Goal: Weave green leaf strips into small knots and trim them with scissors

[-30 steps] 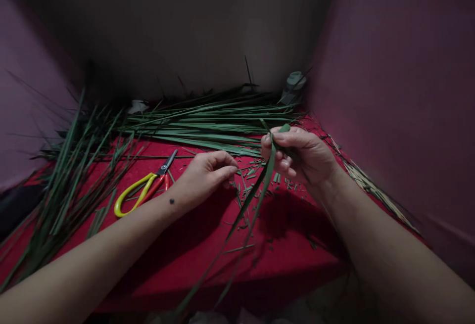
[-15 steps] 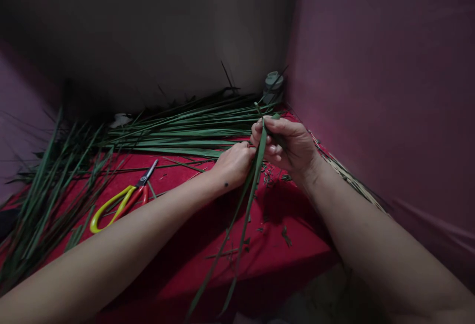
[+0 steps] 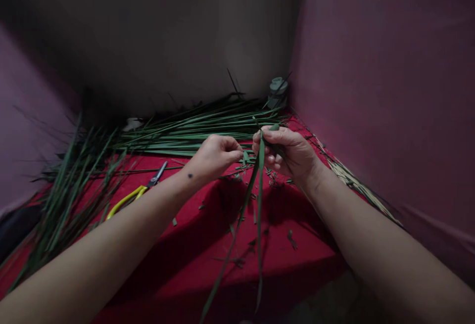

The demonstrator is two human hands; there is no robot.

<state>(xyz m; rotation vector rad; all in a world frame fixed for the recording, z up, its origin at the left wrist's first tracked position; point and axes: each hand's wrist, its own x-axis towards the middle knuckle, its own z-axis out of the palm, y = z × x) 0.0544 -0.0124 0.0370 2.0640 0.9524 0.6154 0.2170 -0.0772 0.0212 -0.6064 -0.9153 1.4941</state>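
Two long green leaf strips (image 3: 260, 185) hang down from my right hand (image 3: 287, 151), pinched between thumb and fingers, with a short end poking up above. A rounded green piece shows behind that thumb. To the left of it, separated by a small gap, my left hand (image 3: 218, 155) has its fingers closed together; anything between the fingertips is too small to make out. Scissors (image 3: 143, 189) with yellow handles lie beyond my left forearm, which partly covers them. Small green clippings (image 3: 272, 178) are scattered on the red cloth (image 3: 185, 259) under my hands.
A bundle of long green leaves (image 3: 178, 133) runs along the back wall, and another pile (image 3: 70, 180) spreads at the left. A whitish container (image 3: 277, 92) stands in the back corner. Pale strips (image 3: 356, 185) lie along the right wall.
My left hand has moved left, away from the strips and my right hand. The view has shifted slightly, and my left forearm covers more of the scissors.
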